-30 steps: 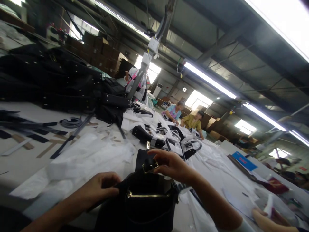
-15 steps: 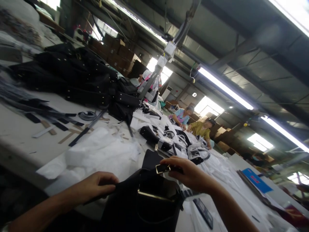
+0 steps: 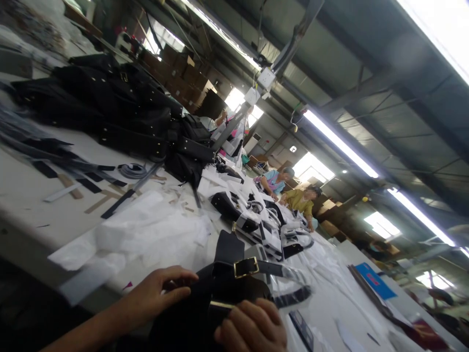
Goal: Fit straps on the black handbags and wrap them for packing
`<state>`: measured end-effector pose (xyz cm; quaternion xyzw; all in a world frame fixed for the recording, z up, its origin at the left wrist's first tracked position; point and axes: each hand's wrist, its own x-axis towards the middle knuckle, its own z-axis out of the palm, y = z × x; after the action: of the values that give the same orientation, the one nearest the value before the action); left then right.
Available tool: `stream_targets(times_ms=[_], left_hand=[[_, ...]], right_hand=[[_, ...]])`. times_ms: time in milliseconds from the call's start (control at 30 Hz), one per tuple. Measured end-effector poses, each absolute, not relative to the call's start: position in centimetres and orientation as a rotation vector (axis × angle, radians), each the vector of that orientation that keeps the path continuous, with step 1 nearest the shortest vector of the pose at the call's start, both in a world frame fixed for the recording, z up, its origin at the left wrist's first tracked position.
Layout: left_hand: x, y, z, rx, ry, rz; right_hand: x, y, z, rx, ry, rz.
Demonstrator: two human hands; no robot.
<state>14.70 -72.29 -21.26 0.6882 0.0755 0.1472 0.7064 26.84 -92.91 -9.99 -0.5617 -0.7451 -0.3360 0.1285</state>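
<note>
Cluttered workshop table (image 3: pixel 22 190) behind black bag (image 3: pixel 183 310)

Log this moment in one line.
left hand: at edge of black bag | right hand: curled, before bag | gold buckle: on strap

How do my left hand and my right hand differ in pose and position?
Pose: your left hand has thumb and fingertips apart; your right hand has its fingers curled in.
Position: the left hand is at the upper left edge of the black bag; the right hand is lower, by the gold strip.
Both are bare.
</note>
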Motion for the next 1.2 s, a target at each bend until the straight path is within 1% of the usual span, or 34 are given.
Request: stream_targets(times_ms=[67, 133, 200, 300, 400, 500, 567, 767, 1000, 1200], left_hand=[[15.0, -72.6, -20.9, 1.541, 0.156, 0.341], [15.4, -72.8, -20.7, 1.522, 0.131, 0.319], [15.6, -72.9, -20.6, 1.486, 0.113, 0.290], [15.9, -73.2, -21.3, 1.435, 0.140, 0.283], [16.3, -73.4, -22.6, 1.382, 0.183, 0.275], [16.9, -73.6, -23.6, 1.322, 0.238, 0.296], [17.3, -73.8, -23.5, 1.284, 0.273, 0.330], [17.7, -74.1, -20.3, 1.211, 0.305, 0.290], [17.4, -74.0, -19.7, 1.122, 0.296, 0.189], [17.3, -74.3, -19.4, 1.083, 0.312, 0.196]], right_hand=[[26.8, -93.0, -12.0, -1.816, -2.022, -0.730], [26.7, -92.8, -13.4, -2.110, -1.667, -0.299], [26.4, -92.4, -13.8, -2.261, -1.283, 0.105], [25.6, -91.6, -13.4, -2.215, -0.839, 0.504], [25.3, -90.6, -12.7, -2.003, -0.695, 0.751], [25.9, -89.6, -12.1, -1.846, -0.768, 0.793], [26.7, -89.2, -11.5, -1.794, -0.813, 0.782], [28.2, -89.1, -10.3, -1.690, -0.753, 0.861], [28.0, -89.8, -12.1, -1.811, -0.753, 0.768], [28.2, -89.6, -11.6, -1.777, -0.656, 0.857]])
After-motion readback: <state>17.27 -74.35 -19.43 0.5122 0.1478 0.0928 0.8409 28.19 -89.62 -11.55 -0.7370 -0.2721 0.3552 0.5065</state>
